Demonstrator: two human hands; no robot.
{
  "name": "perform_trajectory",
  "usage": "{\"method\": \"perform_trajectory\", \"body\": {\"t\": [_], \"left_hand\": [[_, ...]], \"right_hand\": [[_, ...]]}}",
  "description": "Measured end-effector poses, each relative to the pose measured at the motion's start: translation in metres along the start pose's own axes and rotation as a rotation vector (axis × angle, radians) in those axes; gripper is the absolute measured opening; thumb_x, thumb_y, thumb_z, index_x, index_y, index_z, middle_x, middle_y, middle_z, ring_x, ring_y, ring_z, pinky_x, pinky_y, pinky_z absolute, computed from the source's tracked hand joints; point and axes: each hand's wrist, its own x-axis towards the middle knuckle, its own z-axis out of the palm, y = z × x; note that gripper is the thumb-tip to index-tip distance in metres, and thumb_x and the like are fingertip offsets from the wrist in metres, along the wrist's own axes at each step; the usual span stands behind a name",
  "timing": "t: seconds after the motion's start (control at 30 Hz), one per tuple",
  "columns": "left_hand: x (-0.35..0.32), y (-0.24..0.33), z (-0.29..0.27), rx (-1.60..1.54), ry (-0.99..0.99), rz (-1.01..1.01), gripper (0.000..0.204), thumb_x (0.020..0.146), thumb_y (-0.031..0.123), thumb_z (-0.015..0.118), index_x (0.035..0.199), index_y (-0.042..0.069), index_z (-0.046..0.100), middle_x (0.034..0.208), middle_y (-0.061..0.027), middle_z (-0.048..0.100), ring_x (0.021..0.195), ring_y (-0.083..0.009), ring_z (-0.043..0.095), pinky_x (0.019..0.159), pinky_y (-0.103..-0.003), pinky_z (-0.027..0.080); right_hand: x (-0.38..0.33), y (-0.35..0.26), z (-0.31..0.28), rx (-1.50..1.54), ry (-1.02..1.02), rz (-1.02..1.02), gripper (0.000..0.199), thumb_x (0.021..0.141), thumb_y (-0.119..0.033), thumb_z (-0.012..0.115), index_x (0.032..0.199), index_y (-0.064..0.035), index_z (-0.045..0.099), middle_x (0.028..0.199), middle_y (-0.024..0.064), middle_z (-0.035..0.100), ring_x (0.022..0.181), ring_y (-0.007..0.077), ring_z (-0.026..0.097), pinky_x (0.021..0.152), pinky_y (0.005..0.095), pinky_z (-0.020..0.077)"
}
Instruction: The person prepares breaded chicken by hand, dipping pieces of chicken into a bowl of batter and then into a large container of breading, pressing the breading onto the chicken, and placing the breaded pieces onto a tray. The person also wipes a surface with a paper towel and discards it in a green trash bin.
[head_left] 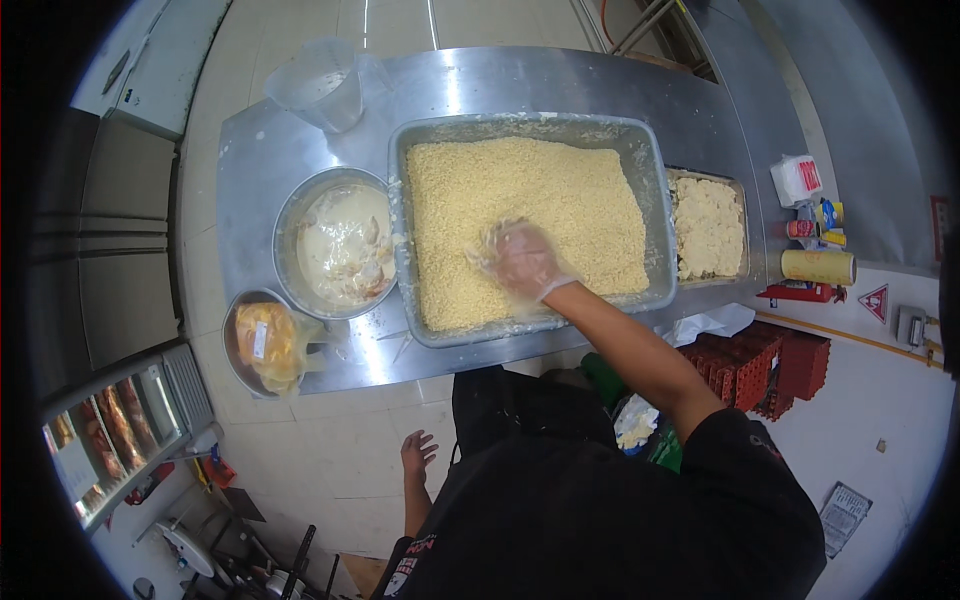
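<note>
My right hand (524, 262), in a clear plastic glove, is down at the surface of pale yellow crumbs (590, 195) that fill a large grey rectangular tub (662, 220). Its fingers are smeared by motion and partly lost against the crumbs, so their grip cannot be made out. Beside the tub, to its left, a round metal bowl (283, 245) holds creamy white batter with pieces in it (345, 245). My left hand (418, 455) hangs low at my left side, away from the table, holding nothing, with its fingers apart.
A steel table (480, 80) carries everything. A clear pitcher (325, 90) stands far left. Near left, a smaller bowl (232, 340) holds a bagged orange-yellow food (265, 345). To the right lie a tray of crumb-coated pieces (710, 228) and a yellow wrap roll (818, 267).
</note>
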Motion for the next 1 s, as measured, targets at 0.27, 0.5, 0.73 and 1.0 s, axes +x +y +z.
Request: {"method": "perform_trajectory", "body": {"t": [0.27,0.5,0.73,1.0], "left_hand": [[0.002,-0.003,0.002,0.003,-0.016,-0.003,0.037,0.091,0.036,0.043,0.116,0.009,0.049,0.105,-0.0102,0.062,0.077,-0.0204,0.063,0.061,-0.031,0.046],[0.016,0.016,0.001,0.042,-0.068,0.008,0.038,0.091,0.036,0.043,0.117,0.009,0.048,0.106,-0.0106,0.062,0.076,-0.0202,0.063,0.061,-0.031,0.046],[0.02,0.083,0.038,0.341,-0.211,0.072,0.035,0.089,0.031,0.044,0.116,0.009,0.049,0.101,-0.0097,0.063,0.076,-0.0205,0.063,0.061,-0.03,0.046],[-0.019,0.122,0.095,0.617,-0.305,0.186,0.037,0.09,0.036,0.043,0.118,0.012,0.049,0.108,-0.0096,0.061,0.082,-0.0208,0.063,0.065,-0.031,0.045]], "right_hand": [[-0.014,0.062,0.013,-0.244,0.322,-0.341,0.032,0.086,-0.035,0.048,0.079,-0.006,0.061,0.077,0.0155,0.06,0.079,0.0295,0.057,0.075,0.0408,0.0443],[-0.01,0.11,0.003,0.614,0.335,0.351,0.023,0.085,-0.028,0.055,0.075,-0.0078,0.058,0.057,0.0052,0.054,0.051,0.019,0.052,0.049,0.0328,0.0428],[-0.118,0.119,-0.056,1.27,0.511,0.641,0.042,0.087,-0.05,0.047,0.078,-0.0098,0.054,0.064,0.002,0.051,0.049,0.0144,0.045,0.043,0.0276,0.0372],[-0.391,0.171,0.081,1.947,0.998,0.895,0.029,0.093,-0.035,0.037,0.073,-0.017,0.045,0.057,-0.0038,0.042,0.044,0.0091,0.041,0.038,0.022,0.032]]}}
